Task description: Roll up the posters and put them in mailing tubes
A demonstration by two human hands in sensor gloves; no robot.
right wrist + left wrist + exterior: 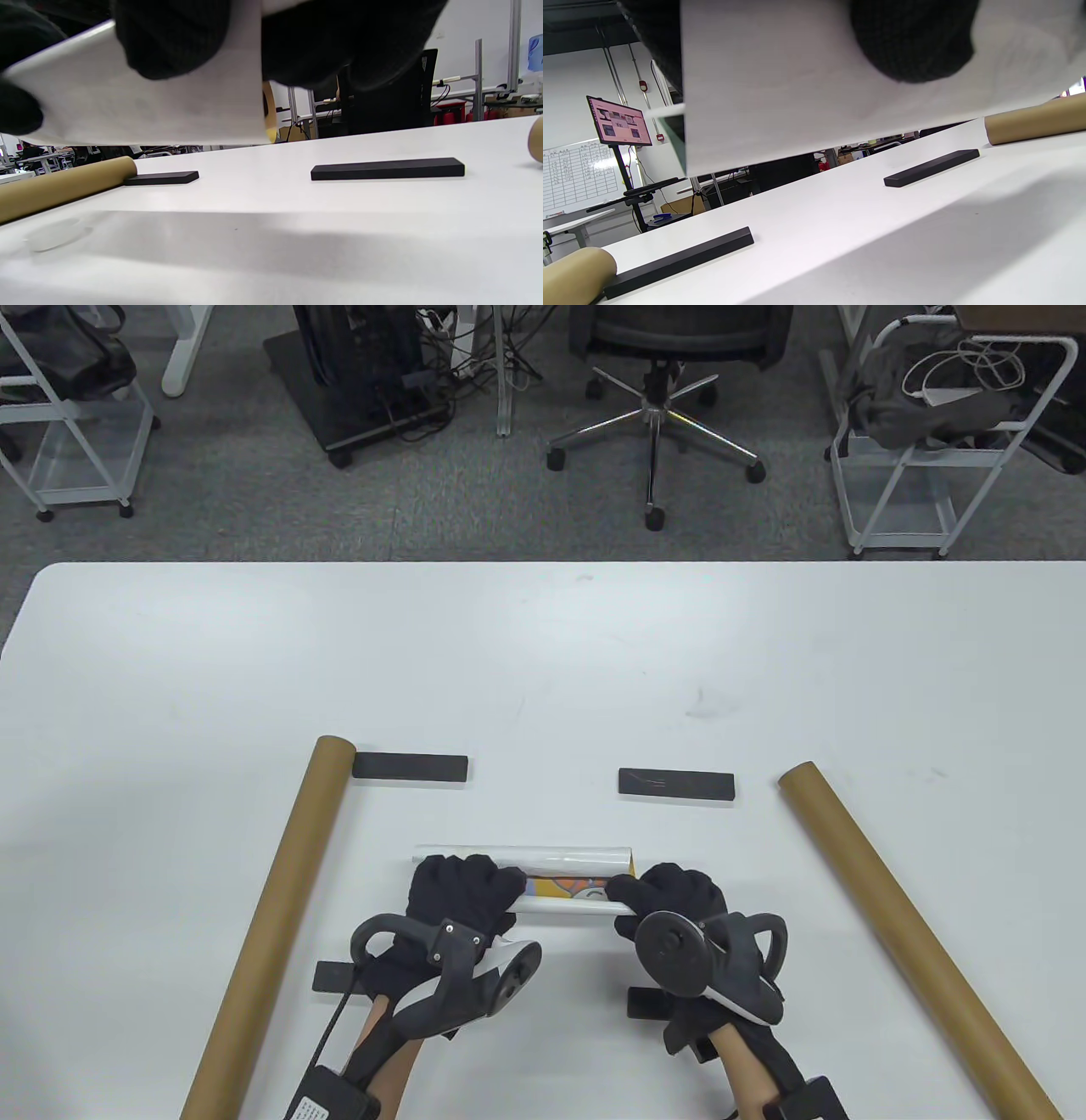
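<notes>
I have one poster (564,872), part-rolled and lifted just off the desk (543,661) near its front edge, my left hand (458,891) curled round its left end and my right hand (674,895) round its right. It looks light, springy and easily creased, so I judge both ends the best grip. I count two mailing tubes (271,925), one each side, and four black bars (411,768).

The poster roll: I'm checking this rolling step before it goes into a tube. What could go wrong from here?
1. The poster roll looks loose and is lifted off the table in the wrist views, held by the left hand and right hand; if either grip eases, it may spring open.
2. Squeezing fingers could crease the paper.
</notes>
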